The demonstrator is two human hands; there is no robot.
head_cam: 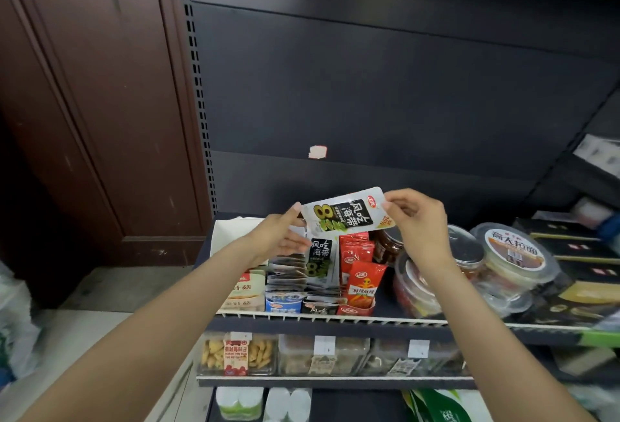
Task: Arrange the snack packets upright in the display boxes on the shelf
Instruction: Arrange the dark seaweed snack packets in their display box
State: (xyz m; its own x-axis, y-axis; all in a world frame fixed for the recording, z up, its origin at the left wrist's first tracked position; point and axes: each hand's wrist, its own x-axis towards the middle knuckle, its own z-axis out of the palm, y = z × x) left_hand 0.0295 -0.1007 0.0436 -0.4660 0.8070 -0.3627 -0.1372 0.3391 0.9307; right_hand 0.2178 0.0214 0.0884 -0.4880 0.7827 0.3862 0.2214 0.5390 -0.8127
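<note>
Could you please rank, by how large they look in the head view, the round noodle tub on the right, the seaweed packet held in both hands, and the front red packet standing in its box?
1. Round noodle tub
2. Seaweed packet, held by left hand and right hand; close to the tub in apparent size, so unsure
3. Red packet

A dark back panel rose behind the shelf and filled most of the view. A small pale sticker sat on it. A strip of slots ran down its left edge. Left of that stood a brown wooden door with long grooves. The floor below the door was grey. More dark shelves stood at the right. A lower shelf had a white rim. The light was dim.
</note>
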